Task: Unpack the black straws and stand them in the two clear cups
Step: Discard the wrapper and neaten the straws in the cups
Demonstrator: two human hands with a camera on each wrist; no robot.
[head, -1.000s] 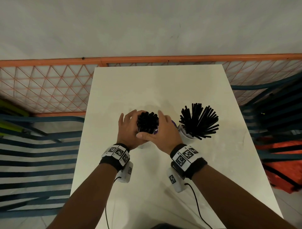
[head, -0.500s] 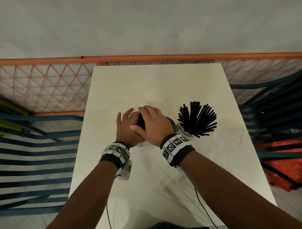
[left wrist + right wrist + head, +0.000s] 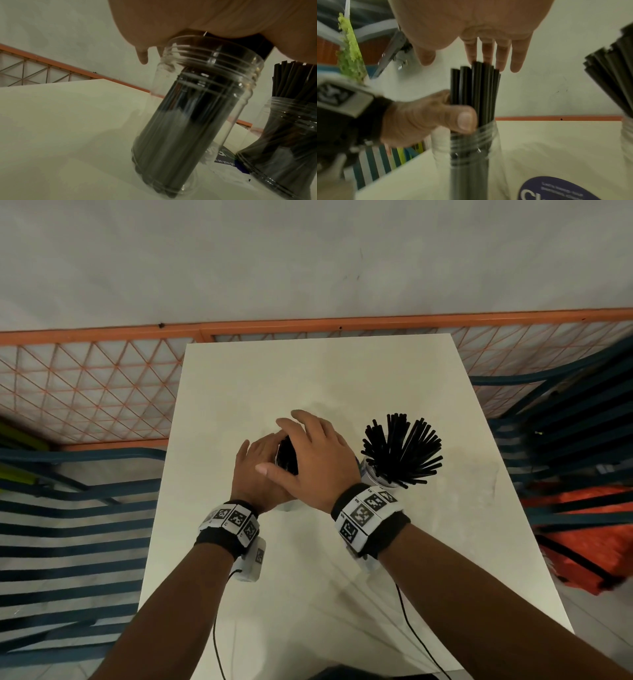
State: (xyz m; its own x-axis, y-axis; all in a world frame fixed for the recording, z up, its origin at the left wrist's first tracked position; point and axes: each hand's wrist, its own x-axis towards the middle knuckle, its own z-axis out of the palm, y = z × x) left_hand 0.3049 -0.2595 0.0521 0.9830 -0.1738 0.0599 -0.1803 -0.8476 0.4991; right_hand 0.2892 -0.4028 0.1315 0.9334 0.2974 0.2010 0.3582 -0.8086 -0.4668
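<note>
**Inspector:** Since the frame a second ago, the right hand has been shifted from beside the bundle of black plastic straws to above it; the straw tips, open to view then, are now mostly covered in the head view. No shift is noted in the second cup.

**Clerk:** How is that hand disposed?

**Inspector:** Its fingers are held straight and together, palm down over the straw tops. Nothing is gripped by it. Whether the tips are touched cannot be told.

**Clerk:** And the left hand?

**Inspector:** The left hand is wrapped round the bundle just above the cup rim, the thumb pressed across the front of the straws.

**Clerk:** Position of the bundle?

**Inspector:** It is stood inside the tall clear ribbed plastic cup, which is set on the white rectangular worktop. The lean seen in the left wrist view may be lens distortion only.

**Clerk:** The second cup?

**Inspector:** The second clear plastic cup is found just to the right, its loose black straws fanned outward. A purple-printed label is recorded lying flat between the two cups.
</note>
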